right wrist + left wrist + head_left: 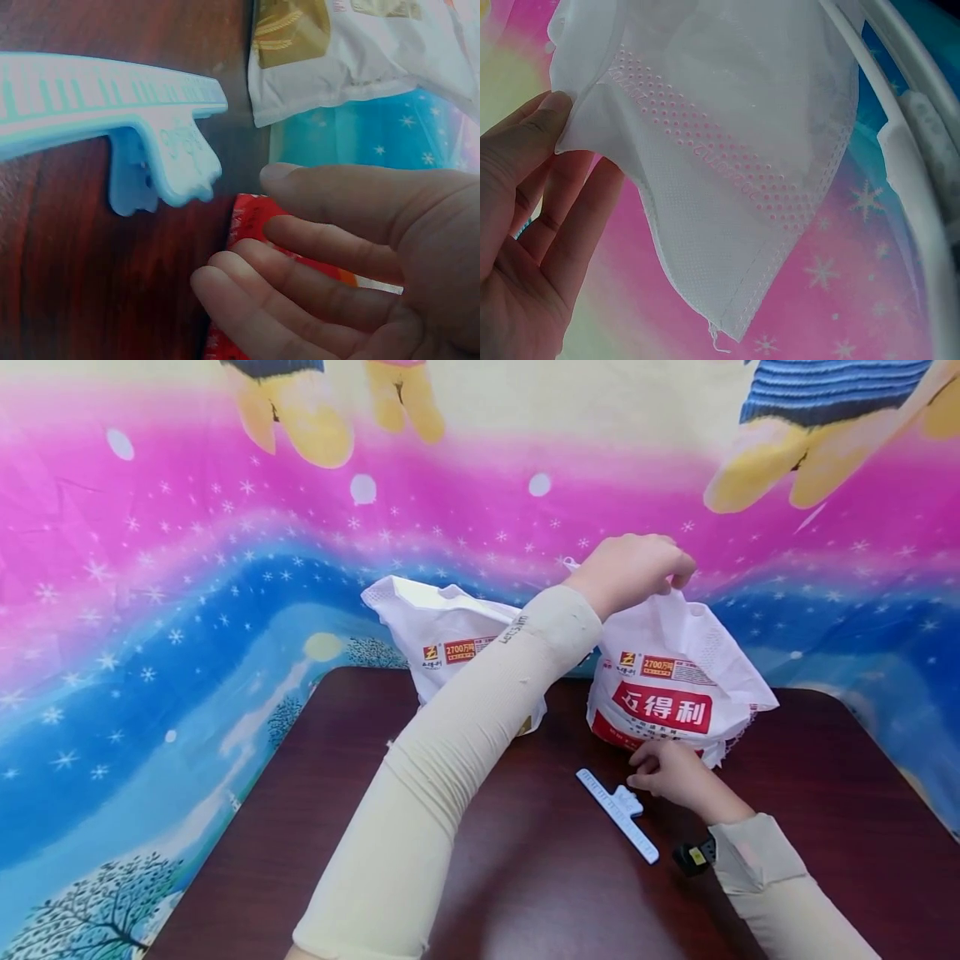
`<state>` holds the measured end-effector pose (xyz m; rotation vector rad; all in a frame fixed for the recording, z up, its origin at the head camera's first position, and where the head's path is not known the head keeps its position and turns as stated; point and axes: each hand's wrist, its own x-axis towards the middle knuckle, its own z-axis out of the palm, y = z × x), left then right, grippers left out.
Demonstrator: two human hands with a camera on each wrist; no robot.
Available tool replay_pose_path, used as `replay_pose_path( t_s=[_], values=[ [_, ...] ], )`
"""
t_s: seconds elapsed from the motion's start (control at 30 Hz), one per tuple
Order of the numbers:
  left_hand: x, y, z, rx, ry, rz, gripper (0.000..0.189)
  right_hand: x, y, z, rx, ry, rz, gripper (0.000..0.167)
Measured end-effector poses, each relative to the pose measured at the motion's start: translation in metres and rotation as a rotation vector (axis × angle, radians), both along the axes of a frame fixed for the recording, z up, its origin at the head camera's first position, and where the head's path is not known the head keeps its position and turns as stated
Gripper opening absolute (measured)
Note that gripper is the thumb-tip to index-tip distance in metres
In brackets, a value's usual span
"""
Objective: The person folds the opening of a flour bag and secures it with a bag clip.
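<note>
My left hand (636, 570) reaches across and pinches the top edge of the white flour bag with red print (667, 706). Close up in the left wrist view, thumb and fingers of that hand (544, 180) grip a corner of the dotted white bag fabric (697, 172). My right hand (678, 779) hovers low in front of the same bag, its fingers (232, 296) loosely bent around nothing. Just left of it lies a pale blue bag clip (617, 814), a long bar with a short grip. In the right wrist view, a gap separates the clip (165, 127) from the fingers.
Behind my left forearm stands a second white bag (442, 631), partly hidden. Both bags sit toward the back of a dark brown table (525, 877). A colourful cloth (187, 568) with snowflakes hangs behind. A black strap device (693, 857) is on my right wrist.
</note>
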<state>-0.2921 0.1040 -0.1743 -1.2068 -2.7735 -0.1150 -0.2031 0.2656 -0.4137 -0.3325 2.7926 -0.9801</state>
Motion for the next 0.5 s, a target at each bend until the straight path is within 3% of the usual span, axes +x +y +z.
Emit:
replay_pose_path(
  t_s=[0.23, 0.5],
  values=[
    [0.0, 0.0, -0.001, 0.021, -0.022, 0.005, 0.027, -0.003, -0.007, -0.011, 0.011, -0.05, -0.007, 0.028],
    [-0.001, -0.001, -0.003, 0.029, -0.044, 0.013, 0.031, -0.005, -0.014, -0.016, 0.014, -0.016, 0.045, 0.02]
  ],
)
